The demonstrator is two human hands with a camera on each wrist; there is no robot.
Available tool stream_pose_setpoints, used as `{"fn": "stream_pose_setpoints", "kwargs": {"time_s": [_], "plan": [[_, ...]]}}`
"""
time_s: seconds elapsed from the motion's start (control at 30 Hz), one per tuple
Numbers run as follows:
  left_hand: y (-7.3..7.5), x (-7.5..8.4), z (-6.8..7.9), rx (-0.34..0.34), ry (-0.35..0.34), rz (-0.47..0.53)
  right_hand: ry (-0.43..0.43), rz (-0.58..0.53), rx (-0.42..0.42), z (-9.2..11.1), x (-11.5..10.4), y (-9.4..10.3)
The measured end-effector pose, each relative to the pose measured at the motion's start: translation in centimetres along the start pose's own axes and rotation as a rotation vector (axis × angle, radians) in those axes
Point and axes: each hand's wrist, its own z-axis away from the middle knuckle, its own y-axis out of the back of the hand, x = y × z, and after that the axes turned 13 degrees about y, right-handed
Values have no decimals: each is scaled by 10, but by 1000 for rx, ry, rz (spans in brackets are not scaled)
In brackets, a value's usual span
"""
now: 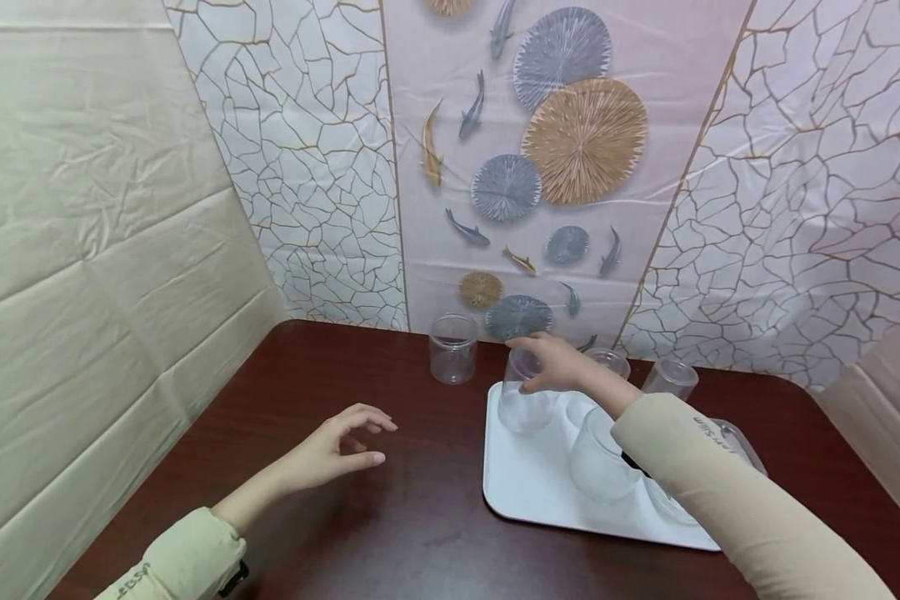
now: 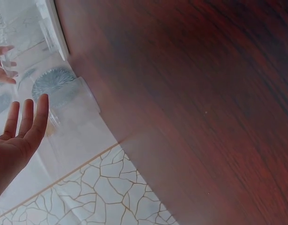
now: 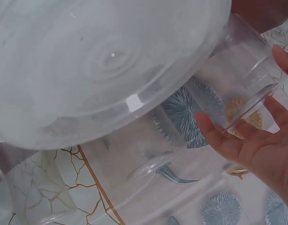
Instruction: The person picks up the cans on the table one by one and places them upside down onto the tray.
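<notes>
My right hand (image 1: 558, 364) is at the top of a tall clear plastic jar (image 1: 521, 414) standing at the left end of a white tray (image 1: 521, 492). In the right wrist view, the fingers (image 3: 228, 145) curve round the jar's rim (image 3: 251, 108), the thumb on the opposite side. A rounded clear container (image 1: 598, 471) sits nearer on the tray; its big round surface (image 3: 106, 70) fills the upper left of the right wrist view. My left hand (image 1: 337, 447) hovers over the bare wood left of the tray, holding nothing, fingers loosely bent.
Another clear jar (image 1: 452, 358) stands on the dark wooden table (image 1: 420, 533), behind the tray's left corner. More clear containers stand behind my right arm, including a slim jar (image 1: 673, 379) at the back right. A patterned cloth (image 1: 330, 167) hangs along the table's rear edge.
</notes>
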Motion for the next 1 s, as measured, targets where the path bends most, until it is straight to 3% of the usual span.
{"fn": "stream_pose_setpoints", "kwargs": {"time_s": [0.2, 0.47, 1.0], "plan": [[-2, -2, 2, -10, 13, 2, -47, -34, -49, -3, 1, -6], [-2, -1, 4, -5, 8, -7, -48, -35, -101, -7, 0, -5], [0, 3, 1, -22, 14, -16, -61, 11, -105, -15, 1, -6]]}}
